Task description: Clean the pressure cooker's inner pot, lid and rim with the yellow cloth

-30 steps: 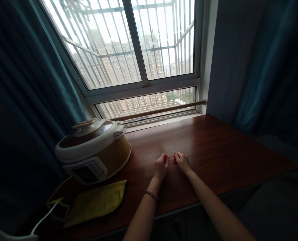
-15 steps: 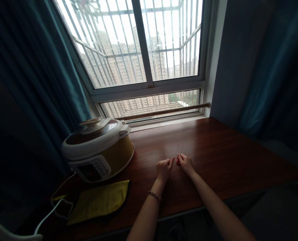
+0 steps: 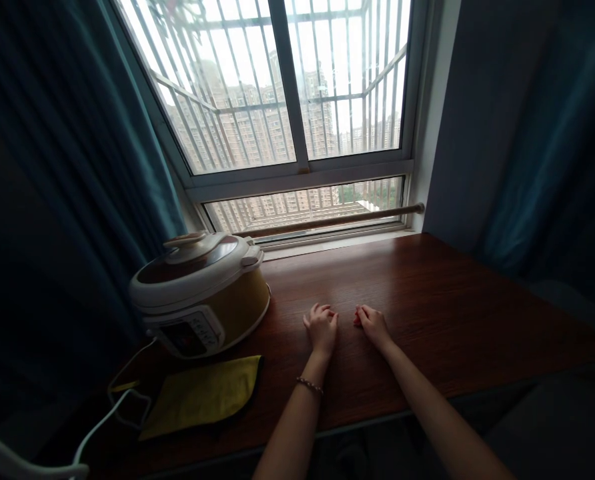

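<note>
Both my hands rest knuckles-up on a dark wooden table below a window. My left hand has its fingers curled under, with a bead bracelet on the wrist. My right hand lies a little to its right, fingers curled too, with a small red spot showing at the fingertips; I cannot make out whether it holds anything. A small gap separates the two hands. A yellow and white electric cooker with its lid on stands to the left of my left hand.
A yellow cloth lies in front of the cooker, and a white cable runs off the table's left corner. Dark teal curtains hang on both sides. A wooden rod lies along the barred window's sill.
My hands, which touched at the fingertips, have drawn apart; the left one shifted a little left. The view has drifted slightly.
</note>
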### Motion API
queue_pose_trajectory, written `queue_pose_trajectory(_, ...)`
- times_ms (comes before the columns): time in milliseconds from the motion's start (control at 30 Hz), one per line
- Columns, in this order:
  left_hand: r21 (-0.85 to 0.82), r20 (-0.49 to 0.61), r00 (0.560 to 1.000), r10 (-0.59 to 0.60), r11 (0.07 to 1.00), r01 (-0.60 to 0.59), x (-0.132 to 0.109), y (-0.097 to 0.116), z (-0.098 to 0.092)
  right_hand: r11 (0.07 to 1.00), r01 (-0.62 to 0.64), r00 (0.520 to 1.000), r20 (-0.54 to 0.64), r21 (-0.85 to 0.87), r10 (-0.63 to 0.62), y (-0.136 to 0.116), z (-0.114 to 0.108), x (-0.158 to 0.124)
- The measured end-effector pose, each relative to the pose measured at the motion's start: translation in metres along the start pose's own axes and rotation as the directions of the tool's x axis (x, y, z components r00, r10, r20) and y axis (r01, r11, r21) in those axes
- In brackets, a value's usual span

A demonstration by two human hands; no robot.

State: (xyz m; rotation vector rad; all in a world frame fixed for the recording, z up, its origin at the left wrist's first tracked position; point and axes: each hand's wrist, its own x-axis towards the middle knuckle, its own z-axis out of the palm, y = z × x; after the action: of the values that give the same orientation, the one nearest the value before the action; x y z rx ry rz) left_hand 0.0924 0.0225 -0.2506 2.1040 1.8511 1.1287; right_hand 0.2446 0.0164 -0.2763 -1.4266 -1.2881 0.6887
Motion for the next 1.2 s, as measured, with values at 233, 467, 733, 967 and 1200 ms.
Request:
queue_pose_trajectory(233, -0.025, 0.019, 1.000, 0.014, 1.000, -0.014, 0.0002, -0.0002, 0.0004, 0.999, 0.033, 0.999, 0.040, -0.005, -0.033, 0.0015, -0.0006, 0.0004)
queue_pose_trajectory(467, -0.017, -0.030, 1.000, -0.003, 1.000, 0.002, -0.0009, 0.0005, 0.0034, 0.999, 0.028, 0.999, 0.032, -0.016, -0.027, -0.0026, -0.0022, -0.0010)
queue_pose_trajectory(733, -0.143, 0.038, 0.990, 0.136, 0.981, -0.129, 0.0034, -0.0022, 0.0038, 0.999, 0.019, 1.000, 0.018, -0.027, -0.019, -0.0046, -0.0022, -0.0013)
queue_pose_trajectory(967, -0.188, 0.017, 0.990, 0.143, 0.972, -0.137, 0.0035, -0.0012, 0.0031, 0.997, 0.045, 0.998, 0.038, -0.056, -0.043, -0.0010, -0.0025, -0.0005)
queue_pose_trajectory(1200, -0.198, 0.076, 0.992, 0.103, 0.976, -0.086, -0.0005, 0.0009, -0.0009, 0.994, 0.053, 0.998, 0.050, -0.093, -0.048, -0.0002, -0.0024, -0.0008)
